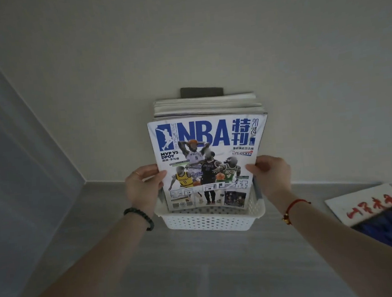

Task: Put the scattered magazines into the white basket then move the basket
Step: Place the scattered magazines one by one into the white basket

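A white perforated basket (208,220) sits on the grey floor against the wall. Several magazines stand upright in it, their top edges (206,106) showing behind the front one. The front magazine (208,147) has a blue NBA title and basketball players on its cover. My left hand (142,188) grips its left edge, thumb on the cover. At the cover's right edge my right hand (272,177) holds on the same way. Its bottom edge is inside the basket. Another magazine (376,213) with red characters lies flat on the floor at the right.
A white wall (204,41) rises right behind the basket, meeting a side wall (13,152) at the left corner. A small dark block (201,91) pokes up behind the magazines. Grey floor (201,271) stretches toward me between my forearms.
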Available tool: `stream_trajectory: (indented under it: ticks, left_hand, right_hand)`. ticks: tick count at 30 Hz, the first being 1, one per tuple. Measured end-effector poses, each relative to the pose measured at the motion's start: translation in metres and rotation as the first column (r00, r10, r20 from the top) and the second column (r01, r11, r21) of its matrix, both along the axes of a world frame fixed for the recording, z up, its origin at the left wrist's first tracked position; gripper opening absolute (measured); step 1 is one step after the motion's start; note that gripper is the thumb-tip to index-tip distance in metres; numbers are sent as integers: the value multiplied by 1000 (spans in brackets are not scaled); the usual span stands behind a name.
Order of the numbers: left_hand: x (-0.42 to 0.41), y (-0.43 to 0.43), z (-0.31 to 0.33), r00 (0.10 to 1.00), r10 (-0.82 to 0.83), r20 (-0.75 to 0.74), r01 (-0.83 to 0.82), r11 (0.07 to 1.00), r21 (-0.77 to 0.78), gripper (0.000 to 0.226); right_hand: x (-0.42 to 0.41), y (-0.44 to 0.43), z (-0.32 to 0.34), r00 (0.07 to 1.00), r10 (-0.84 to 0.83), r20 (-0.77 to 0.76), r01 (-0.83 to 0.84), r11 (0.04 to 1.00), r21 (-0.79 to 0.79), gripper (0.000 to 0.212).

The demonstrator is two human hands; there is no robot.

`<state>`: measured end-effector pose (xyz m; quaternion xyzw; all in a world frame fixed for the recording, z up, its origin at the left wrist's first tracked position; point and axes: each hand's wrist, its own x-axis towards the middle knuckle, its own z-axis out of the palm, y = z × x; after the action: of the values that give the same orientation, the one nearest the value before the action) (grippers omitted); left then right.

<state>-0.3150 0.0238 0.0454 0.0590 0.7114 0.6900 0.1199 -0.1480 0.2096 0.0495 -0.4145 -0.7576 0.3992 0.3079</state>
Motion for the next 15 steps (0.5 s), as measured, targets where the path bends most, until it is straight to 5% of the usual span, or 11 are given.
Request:
stream_trajectory:
  ticks: [15]
  left_hand:
    - [36, 0, 0, 997, -21, 68, 24, 998, -50, 19]
  right_hand:
    - [47, 4, 1, 998, -11, -69, 5, 996, -87, 15]
